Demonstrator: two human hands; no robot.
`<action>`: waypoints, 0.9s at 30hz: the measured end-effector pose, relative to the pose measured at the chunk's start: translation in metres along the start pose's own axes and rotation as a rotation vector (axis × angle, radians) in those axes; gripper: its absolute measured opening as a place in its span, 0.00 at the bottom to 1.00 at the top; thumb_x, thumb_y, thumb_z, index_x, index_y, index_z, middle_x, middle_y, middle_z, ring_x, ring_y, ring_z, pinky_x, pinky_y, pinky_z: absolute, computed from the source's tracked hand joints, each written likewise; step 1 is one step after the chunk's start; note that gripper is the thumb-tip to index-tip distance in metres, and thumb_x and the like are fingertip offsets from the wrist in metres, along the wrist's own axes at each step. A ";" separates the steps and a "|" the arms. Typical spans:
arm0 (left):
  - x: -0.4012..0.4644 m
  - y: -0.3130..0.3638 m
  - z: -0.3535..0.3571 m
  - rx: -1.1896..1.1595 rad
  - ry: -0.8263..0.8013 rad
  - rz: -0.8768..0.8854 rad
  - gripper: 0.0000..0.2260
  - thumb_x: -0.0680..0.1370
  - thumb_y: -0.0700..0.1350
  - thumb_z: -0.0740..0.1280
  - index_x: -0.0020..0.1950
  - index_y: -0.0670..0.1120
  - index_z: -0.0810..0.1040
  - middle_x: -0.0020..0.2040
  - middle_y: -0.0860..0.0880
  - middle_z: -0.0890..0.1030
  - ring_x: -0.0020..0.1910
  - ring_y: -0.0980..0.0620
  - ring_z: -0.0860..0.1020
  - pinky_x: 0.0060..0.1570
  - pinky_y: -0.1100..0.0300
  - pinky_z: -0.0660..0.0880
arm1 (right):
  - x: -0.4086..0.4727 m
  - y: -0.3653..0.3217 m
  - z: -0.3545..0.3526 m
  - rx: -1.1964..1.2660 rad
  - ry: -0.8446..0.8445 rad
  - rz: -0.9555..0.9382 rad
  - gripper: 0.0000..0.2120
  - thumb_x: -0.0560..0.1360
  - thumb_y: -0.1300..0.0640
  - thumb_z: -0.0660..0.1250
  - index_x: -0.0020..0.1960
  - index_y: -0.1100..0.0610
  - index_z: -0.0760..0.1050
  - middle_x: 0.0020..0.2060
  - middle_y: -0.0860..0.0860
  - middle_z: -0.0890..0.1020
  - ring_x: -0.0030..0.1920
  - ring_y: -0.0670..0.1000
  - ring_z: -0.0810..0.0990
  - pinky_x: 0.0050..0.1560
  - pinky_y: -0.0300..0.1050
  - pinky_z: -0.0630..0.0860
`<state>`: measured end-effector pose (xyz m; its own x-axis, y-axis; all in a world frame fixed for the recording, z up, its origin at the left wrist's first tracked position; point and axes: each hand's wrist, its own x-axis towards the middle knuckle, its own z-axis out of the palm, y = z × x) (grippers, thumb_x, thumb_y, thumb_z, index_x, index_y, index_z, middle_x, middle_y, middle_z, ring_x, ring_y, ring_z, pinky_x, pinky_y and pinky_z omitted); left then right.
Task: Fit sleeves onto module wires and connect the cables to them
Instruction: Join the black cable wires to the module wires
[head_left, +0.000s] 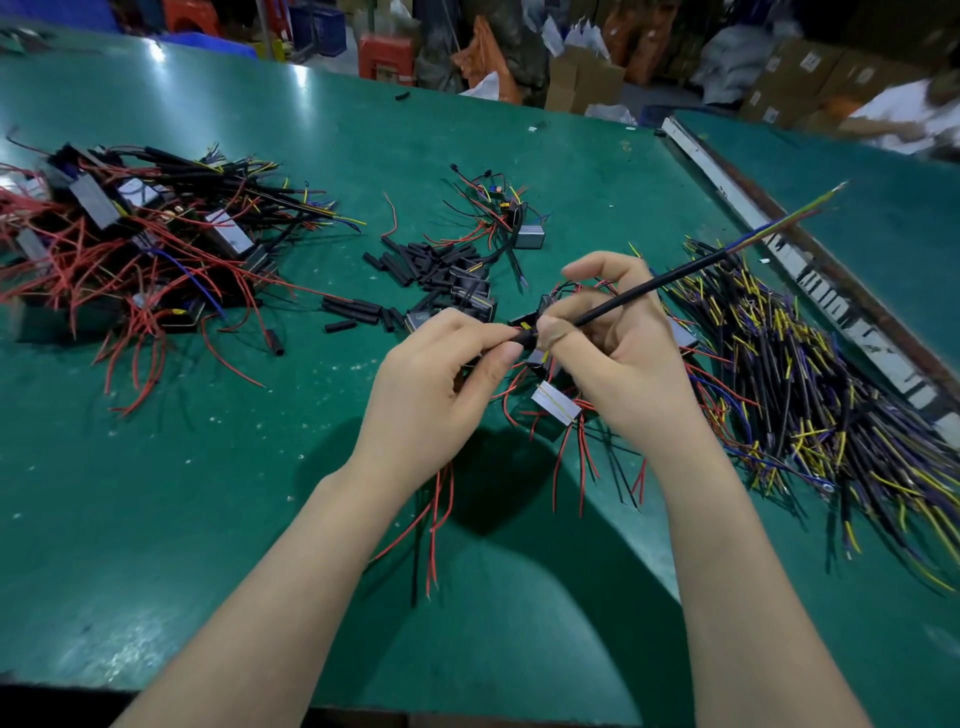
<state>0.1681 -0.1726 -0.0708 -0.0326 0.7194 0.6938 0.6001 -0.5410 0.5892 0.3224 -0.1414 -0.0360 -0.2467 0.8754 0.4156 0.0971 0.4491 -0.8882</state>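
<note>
We see a black cable (649, 285) (blue/yellow cores bared at upper right) pinched by right hand (618, 348); left hand (441, 384) pinches the black sleeve (522, 336) at frame centre.

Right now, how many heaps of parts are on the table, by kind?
Finished modules with red wires, far left: 1
Loose black sleeves, middle: 1
Cut cables, right: 1
Unfinished modules, near the hands: 1
Total: 4 heaps on the green table
</note>
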 end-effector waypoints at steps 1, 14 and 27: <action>0.000 0.001 0.000 -0.009 0.009 0.011 0.08 0.77 0.43 0.66 0.51 0.40 0.83 0.44 0.46 0.80 0.43 0.53 0.76 0.45 0.60 0.73 | 0.000 -0.001 0.000 0.015 -0.014 -0.001 0.15 0.71 0.62 0.66 0.52 0.47 0.68 0.34 0.45 0.79 0.33 0.47 0.74 0.37 0.39 0.71; 0.001 0.005 -0.001 -0.040 0.090 -0.074 0.06 0.77 0.42 0.67 0.47 0.41 0.83 0.40 0.50 0.77 0.36 0.64 0.70 0.41 0.72 0.64 | -0.001 -0.004 0.013 0.119 0.197 -0.046 0.10 0.77 0.58 0.67 0.53 0.52 0.67 0.37 0.59 0.79 0.32 0.44 0.77 0.36 0.37 0.70; 0.000 0.005 0.005 -0.056 0.103 -0.076 0.06 0.76 0.43 0.68 0.49 0.42 0.82 0.41 0.50 0.78 0.36 0.62 0.69 0.38 0.71 0.64 | -0.002 -0.005 0.015 -0.021 0.222 -0.136 0.11 0.73 0.58 0.71 0.47 0.49 0.69 0.34 0.43 0.78 0.37 0.51 0.79 0.41 0.50 0.74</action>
<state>0.1745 -0.1733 -0.0699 -0.1603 0.7125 0.6832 0.5476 -0.5117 0.6621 0.3080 -0.1483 -0.0358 -0.0413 0.8233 0.5661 0.0978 0.5672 -0.8178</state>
